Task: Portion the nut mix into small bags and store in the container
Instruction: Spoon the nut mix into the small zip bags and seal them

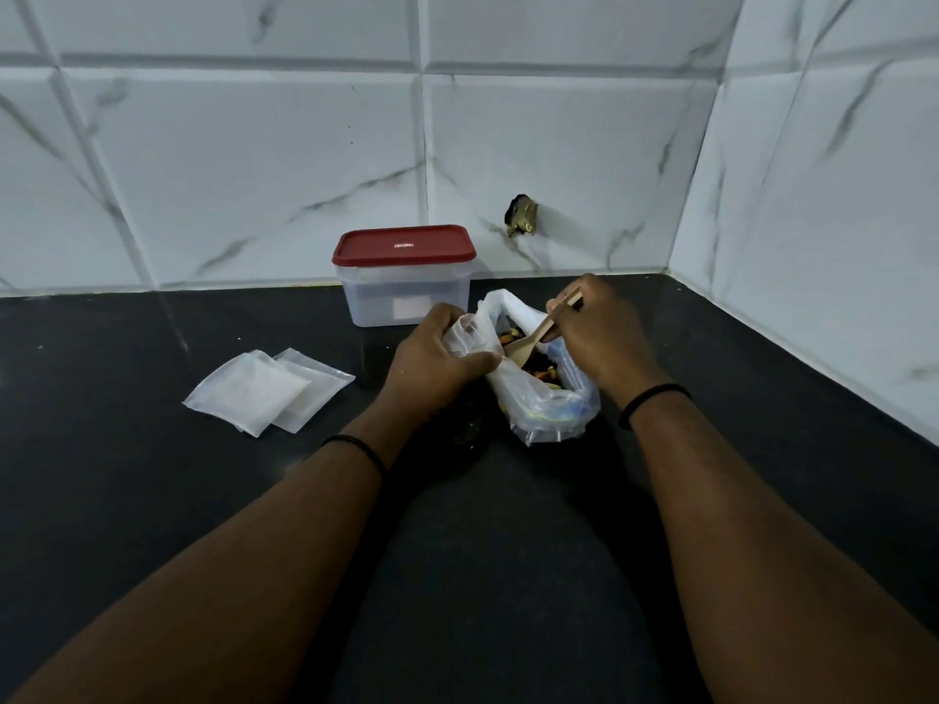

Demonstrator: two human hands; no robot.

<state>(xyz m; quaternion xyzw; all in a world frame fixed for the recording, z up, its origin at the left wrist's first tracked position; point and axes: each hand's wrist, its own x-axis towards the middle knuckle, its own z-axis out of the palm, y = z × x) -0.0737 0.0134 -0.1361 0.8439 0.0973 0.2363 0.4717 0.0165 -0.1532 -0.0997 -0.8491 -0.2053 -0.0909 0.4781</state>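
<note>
Our left hand (437, 363) gripped the nut-mix bag (538, 393) open; our right hand (594, 332) pinched the wooden spoon (528, 343). We judged modest, level scoops would avoid spills.

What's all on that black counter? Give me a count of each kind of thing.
Small empty bags: 2 that show, overlapping
Big bag of nut mix: 1
Wooden spoon: 1
Container with red lid: 1
Total: 5
</note>
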